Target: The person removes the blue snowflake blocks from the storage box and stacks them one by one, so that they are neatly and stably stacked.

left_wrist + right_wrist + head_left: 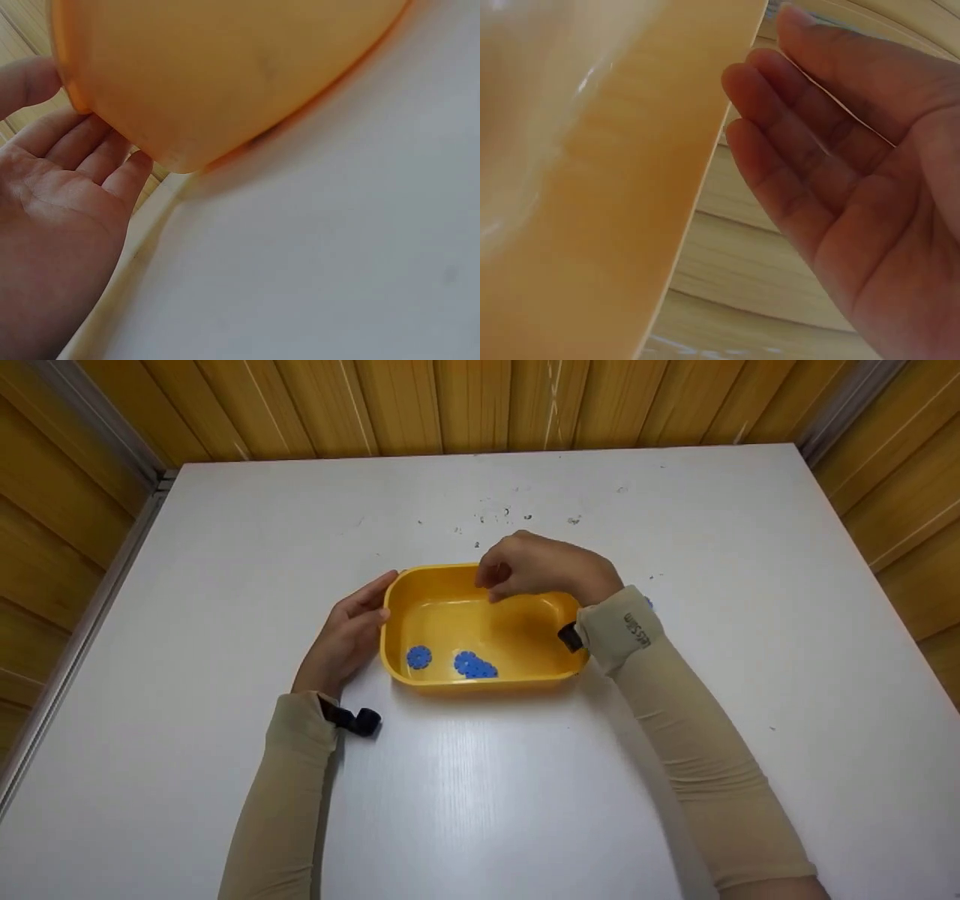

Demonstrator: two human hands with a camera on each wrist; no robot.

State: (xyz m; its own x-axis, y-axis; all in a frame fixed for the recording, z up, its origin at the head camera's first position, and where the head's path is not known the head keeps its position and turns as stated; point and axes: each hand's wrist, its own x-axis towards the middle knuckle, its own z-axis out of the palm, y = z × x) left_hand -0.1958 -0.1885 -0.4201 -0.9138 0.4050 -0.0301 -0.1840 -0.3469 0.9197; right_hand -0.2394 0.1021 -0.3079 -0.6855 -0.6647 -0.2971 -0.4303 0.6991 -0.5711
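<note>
A yellow plastic basin [442,585] sits on the white table with blue notched plastic discs inside. One blue disc [419,658] lies alone near its left corner, and a small cluster of overlapping blue discs [475,665] lies by the near wall. At the left end my left hand [349,636] grips the basin, thumb at the rim and fingers against the outer wall; the left wrist view shows this hand [67,202] from the palm side. Over the basin's far side hovers my right hand [544,568], fingers loosely bent. Nothing shows between the fingers in the right wrist view.
Past the right forearm, a bit of a blue piece [650,604] peeks out on the table [750,660], mostly hidden by the sleeve. Dark specks mark the tabletop behind the basin. Wood-patterned walls [472,409] border the table's back and sides.
</note>
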